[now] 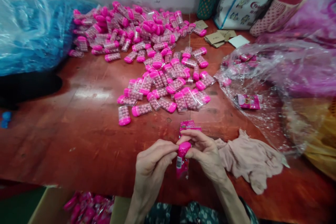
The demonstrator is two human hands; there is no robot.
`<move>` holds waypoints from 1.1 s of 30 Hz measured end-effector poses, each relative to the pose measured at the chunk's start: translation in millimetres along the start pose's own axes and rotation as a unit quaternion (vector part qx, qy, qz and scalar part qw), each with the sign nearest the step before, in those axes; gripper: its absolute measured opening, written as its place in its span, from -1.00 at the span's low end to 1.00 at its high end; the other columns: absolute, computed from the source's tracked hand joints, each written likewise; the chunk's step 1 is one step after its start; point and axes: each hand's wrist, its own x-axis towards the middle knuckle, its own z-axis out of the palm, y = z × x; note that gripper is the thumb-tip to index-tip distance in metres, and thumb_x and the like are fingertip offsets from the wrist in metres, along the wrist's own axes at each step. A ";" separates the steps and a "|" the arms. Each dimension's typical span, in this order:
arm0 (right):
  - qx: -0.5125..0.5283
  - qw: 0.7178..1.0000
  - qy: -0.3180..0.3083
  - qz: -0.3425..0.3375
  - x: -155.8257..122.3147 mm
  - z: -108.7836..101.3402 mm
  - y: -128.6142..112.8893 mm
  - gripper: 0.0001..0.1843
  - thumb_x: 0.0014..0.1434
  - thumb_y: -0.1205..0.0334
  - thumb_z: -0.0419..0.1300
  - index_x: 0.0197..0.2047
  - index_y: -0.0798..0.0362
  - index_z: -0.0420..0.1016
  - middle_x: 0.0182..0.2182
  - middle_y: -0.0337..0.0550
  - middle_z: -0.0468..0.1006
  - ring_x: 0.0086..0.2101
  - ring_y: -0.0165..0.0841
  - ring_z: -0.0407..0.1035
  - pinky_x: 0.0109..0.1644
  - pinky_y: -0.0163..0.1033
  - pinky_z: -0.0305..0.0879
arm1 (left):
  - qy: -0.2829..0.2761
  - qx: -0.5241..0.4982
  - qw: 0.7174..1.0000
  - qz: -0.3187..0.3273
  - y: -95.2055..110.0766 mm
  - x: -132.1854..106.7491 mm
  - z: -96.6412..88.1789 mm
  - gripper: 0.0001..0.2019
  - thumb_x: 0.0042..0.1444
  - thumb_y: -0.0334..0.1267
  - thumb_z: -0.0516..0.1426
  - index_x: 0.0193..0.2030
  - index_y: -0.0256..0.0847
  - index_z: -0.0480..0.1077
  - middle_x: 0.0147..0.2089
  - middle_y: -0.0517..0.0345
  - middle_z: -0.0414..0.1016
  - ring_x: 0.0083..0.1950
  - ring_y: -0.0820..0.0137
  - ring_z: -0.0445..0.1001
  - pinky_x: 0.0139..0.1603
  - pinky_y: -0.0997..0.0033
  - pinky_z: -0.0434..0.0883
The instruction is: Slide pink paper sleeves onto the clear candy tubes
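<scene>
Near the table's front edge, a small pink-capped candy container (183,149) in a printed pink sleeve (182,168) with a barcode is between my hands. My right hand (206,152) grips it from the right, thumb and fingers closed around its cap end. My left hand (154,159) pinches at the cap's left side, thumb and forefinger together. Just beyond my right fingers lie more printed pink sleeves (187,125), partly covered by that hand. Farther back are several loose clear containers (157,78) with pink caps and pink beads inside.
A large heap of such containers (133,28) stands against the wall. Blue plastic bags (34,31) are at left, a clear bag (265,126) with pink packets at right. A beige cloth (252,159) lies beside my right hand. Below the edge, a cardboard box (49,206) holds pink items.
</scene>
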 end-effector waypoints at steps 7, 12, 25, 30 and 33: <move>0.022 0.998 -0.048 0.046 3.2 -6.1 3.0 -0.59 -0.13 0.49 0.32 -0.16 0.01 0.47 -0.42 -0.24 0.55 -0.43 -0.47 0.42 -0.34 -0.39 0.37 | -0.077 0.130 0.979 0.133 2.9 7.8 -4.6 -0.81 0.05 -0.58 0.06 -0.24 -0.29 0.40 -0.36 0.11 0.46 -0.32 0.47 0.43 -0.30 0.55 0.37; 0.035 0.996 -0.051 0.070 5.7 -7.7 6.0 -0.60 -0.15 0.49 0.33 -0.18 0.05 0.48 -0.43 -0.24 0.56 -0.42 -0.48 0.43 -0.32 -0.41 0.37 | -0.152 0.237 0.948 0.148 1.9 8.1 -12.3 -0.84 0.12 -0.52 0.00 -0.22 -0.26 0.32 -0.32 0.11 0.44 -0.29 0.47 0.42 -0.26 0.56 0.35; 0.026 0.993 -0.041 0.109 8.6 -7.7 5.4 -0.59 -0.21 0.47 0.36 -0.22 0.08 0.47 -0.47 -0.26 0.54 -0.47 -0.48 0.42 -0.36 -0.37 0.38 | -0.240 0.270 0.932 0.031 -5.1 11.0 -14.0 -0.84 0.17 -0.42 -0.12 -0.33 -0.27 0.25 -0.38 0.13 0.30 -0.42 0.46 0.35 -0.40 0.49 0.33; 0.032 0.994 -0.059 0.085 7.7 -9.0 10.1 -0.59 -0.08 0.25 0.34 -0.13 0.10 0.42 -0.39 -0.19 0.54 -0.38 -0.44 0.41 -0.27 -0.35 0.31 | -0.220 0.253 0.942 0.016 -7.8 8.6 -9.9 -0.85 0.18 -0.43 -0.13 -0.36 -0.21 0.19 -0.39 0.17 0.25 -0.44 0.48 0.31 -0.40 0.47 0.31; 0.038 0.992 -0.073 0.091 0.2 -9.4 11.3 -0.54 0.05 0.07 0.23 0.00 0.08 0.32 -0.25 -0.11 0.51 -0.30 -0.42 0.39 -0.21 -0.35 0.28 | -0.196 0.222 0.955 0.016 -10.7 6.8 -7.6 -0.83 0.18 -0.42 -0.13 -0.41 -0.20 0.16 -0.41 0.19 0.22 -0.45 0.49 0.29 -0.40 0.47 0.30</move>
